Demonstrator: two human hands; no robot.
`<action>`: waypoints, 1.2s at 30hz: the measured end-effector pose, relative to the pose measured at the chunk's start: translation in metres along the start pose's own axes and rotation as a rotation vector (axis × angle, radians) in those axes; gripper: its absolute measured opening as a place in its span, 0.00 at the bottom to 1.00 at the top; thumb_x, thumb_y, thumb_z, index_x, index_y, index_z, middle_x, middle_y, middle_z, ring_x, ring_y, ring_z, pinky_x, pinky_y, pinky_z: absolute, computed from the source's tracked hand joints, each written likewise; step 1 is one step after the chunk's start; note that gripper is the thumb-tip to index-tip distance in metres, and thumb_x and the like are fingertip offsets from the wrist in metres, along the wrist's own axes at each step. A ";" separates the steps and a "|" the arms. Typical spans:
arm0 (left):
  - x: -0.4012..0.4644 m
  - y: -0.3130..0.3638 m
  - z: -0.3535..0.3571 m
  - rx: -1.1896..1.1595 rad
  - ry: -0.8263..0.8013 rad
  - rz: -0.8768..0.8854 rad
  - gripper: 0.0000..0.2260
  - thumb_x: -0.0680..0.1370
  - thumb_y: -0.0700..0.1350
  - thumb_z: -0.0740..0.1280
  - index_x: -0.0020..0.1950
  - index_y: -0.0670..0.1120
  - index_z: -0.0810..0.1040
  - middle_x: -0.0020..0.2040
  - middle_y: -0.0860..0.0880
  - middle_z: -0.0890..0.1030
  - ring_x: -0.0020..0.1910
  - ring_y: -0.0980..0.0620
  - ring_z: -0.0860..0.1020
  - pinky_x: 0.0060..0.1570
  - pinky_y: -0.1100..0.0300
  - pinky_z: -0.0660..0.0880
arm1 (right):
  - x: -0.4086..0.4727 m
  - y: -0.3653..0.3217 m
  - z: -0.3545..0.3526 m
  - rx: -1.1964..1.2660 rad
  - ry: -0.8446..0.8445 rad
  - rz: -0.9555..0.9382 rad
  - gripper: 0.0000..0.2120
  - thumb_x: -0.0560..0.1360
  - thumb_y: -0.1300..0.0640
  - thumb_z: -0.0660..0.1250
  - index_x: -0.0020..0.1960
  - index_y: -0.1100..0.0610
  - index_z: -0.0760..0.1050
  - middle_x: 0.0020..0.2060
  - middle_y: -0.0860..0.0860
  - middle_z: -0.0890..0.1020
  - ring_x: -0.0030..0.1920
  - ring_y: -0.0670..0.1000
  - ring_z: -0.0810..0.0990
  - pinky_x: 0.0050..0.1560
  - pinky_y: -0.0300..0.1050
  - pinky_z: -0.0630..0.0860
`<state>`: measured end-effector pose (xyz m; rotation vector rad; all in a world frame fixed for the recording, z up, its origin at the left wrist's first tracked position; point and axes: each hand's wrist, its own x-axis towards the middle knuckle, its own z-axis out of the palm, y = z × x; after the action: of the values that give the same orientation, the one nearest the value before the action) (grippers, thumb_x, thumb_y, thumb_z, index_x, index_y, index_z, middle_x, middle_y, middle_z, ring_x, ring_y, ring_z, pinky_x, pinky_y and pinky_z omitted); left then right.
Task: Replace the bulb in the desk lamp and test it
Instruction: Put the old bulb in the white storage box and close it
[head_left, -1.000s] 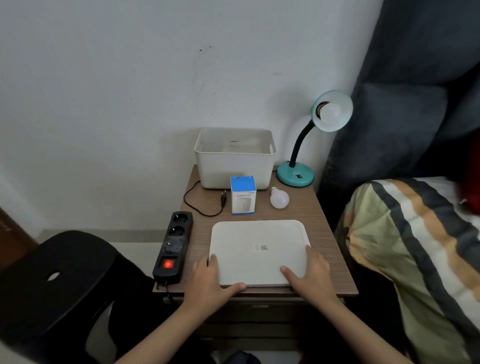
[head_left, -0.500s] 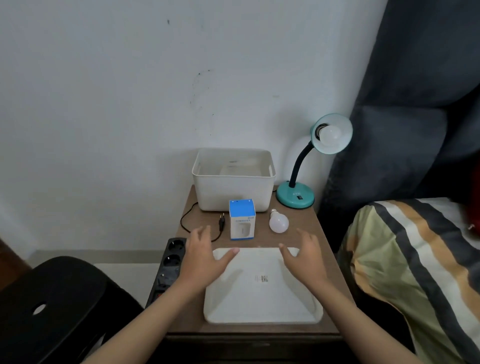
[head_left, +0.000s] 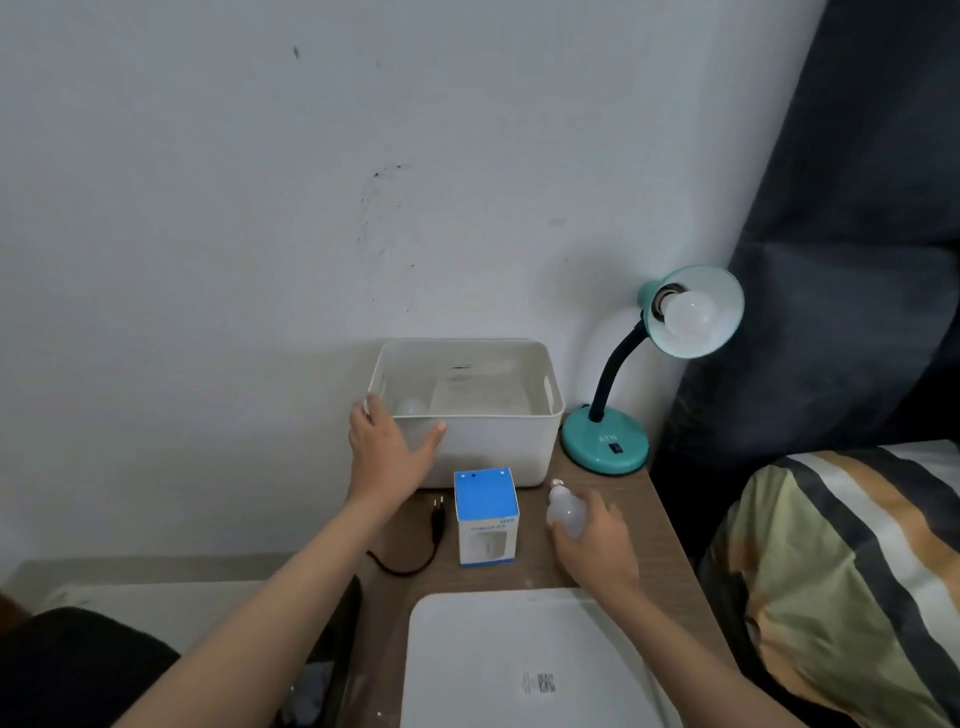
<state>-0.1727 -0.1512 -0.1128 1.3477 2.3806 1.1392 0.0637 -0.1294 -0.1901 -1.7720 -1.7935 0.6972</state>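
Grasping the loose bulb (head_left: 565, 512) on the surface (head_left: 644, 525), right hand (head_left: 597, 540) closed; left hand (head_left: 387, 449) spread flat against the white bin (head_left: 498, 441).

Off-white scuffed wall (head_left: 260, 182) far side. Dark curtain (head_left: 857, 234) right. Striped bedding (head_left: 831, 571) near right. Wood-grain nightstand (head_left: 649, 519) centre, dim even light.

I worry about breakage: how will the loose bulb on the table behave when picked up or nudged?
The loose bulb lies on its side on the table, so its round shape would probably roll if nudged. Its smooth frosted globe looks slippery and likely light. The right hand wraps it from the side; a full-palm hold seems safest.
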 end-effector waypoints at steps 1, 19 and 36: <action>0.005 0.001 0.002 -0.012 0.005 -0.015 0.46 0.72 0.62 0.66 0.75 0.37 0.46 0.74 0.37 0.52 0.74 0.38 0.52 0.71 0.45 0.58 | 0.001 0.001 -0.002 0.039 0.039 -0.015 0.22 0.70 0.49 0.69 0.61 0.55 0.70 0.54 0.56 0.76 0.54 0.57 0.77 0.50 0.49 0.75; 0.034 -0.005 0.014 -0.054 0.053 -0.055 0.48 0.68 0.63 0.69 0.74 0.37 0.50 0.70 0.39 0.59 0.70 0.40 0.60 0.63 0.48 0.68 | 0.120 -0.139 -0.034 0.033 -0.098 -0.455 0.25 0.69 0.54 0.70 0.64 0.54 0.71 0.59 0.54 0.74 0.54 0.51 0.76 0.48 0.38 0.71; 0.036 -0.004 0.015 -0.010 0.045 -0.080 0.49 0.68 0.65 0.68 0.74 0.36 0.49 0.70 0.38 0.60 0.69 0.38 0.61 0.62 0.46 0.69 | 0.167 -0.151 -0.003 0.010 -0.157 -0.262 0.29 0.70 0.57 0.70 0.69 0.61 0.66 0.64 0.58 0.74 0.61 0.56 0.75 0.59 0.46 0.73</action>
<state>-0.1886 -0.1156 -0.1184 1.2250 2.4328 1.1705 -0.0467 0.0357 -0.0835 -1.4733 -2.0748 0.7514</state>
